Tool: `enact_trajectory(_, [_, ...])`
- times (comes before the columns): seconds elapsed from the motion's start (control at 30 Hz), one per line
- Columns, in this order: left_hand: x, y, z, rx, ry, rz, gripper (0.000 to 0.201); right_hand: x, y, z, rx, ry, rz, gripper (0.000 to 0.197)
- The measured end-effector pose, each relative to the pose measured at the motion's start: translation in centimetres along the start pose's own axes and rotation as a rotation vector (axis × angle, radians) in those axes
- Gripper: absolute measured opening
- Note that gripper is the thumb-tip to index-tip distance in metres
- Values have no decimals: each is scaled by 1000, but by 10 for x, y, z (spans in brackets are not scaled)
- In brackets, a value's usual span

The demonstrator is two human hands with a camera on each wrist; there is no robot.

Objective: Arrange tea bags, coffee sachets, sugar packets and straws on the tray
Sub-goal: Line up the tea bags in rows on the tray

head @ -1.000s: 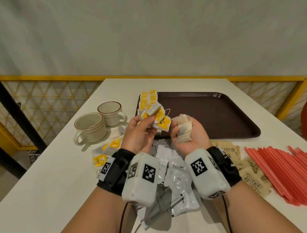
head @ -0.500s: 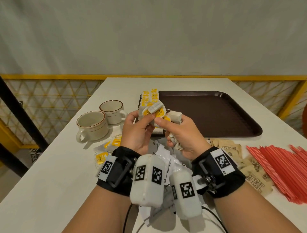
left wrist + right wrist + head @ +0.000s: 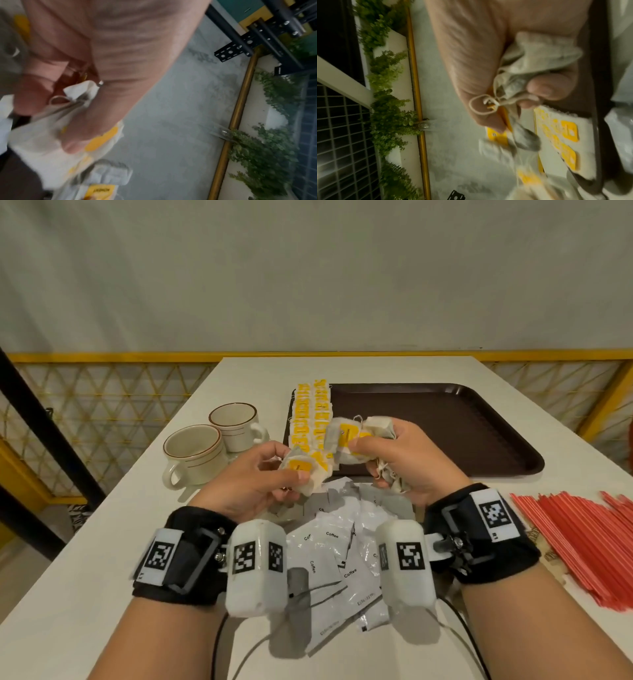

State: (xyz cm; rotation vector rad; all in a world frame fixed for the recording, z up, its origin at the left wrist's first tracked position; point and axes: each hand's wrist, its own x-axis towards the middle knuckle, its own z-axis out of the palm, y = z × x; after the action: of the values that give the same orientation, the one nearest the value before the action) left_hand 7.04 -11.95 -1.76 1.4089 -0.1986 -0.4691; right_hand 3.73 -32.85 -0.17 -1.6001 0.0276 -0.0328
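Both hands are up over the near edge of the tray [image 3: 479, 419], and both are busy with tea bags. The left hand [image 3: 253, 477] pinches a small clump of tea bags [image 3: 301, 470], thumb pressed on a yellow tag, fingers curled underneath. The right hand [image 3: 404, 460] grips its own bundle of tea bags [image 3: 356, 436], thumb on top, more bags bunched in the palm with strings dangling below. The two bundles sit close together, just apart, above the tray's front left corner.

On the tray itself, two neat rows of yellow-tagged tea bags [image 3: 311, 412] line the left edge; the rest of the brown tray shows bare. Below the hands, white coffee sachets [image 3: 329, 546] lie in a loose heap on the table [image 3: 85, 559]. Off to the right, a thick spread of red straws [image 3: 582, 539] rests on the table, and a scrap of brown sugar packets [image 3: 544, 556] peeks out beside the right wrist band. Two cream cups [image 3: 212, 443] stand to the left of the tray, touching each other
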Motion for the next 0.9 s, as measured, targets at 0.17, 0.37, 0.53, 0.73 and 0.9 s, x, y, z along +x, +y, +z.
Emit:
enact_trajectory(0.17, [6,-7,7,368,-113,-24,30,-3,-4,-8,-103,-74,13,7])
enact_trajectory(0.37, [11,13,11,507,-49,126,30,-3,-4,-12,-75,-56,14,12])
enact_trajectory(0.53, [21,22,25,484,-54,298,15,-2,-3,-11,-104,-43,-20,15])
enact_trajectory(0.73, [30,2,26,348,20,297,15,0,0,-11,8,46,-24,25])
enact_trajectory(0.9, [31,1,13,167,189,401,17,-1,-4,-12,-20,57,-81,13])
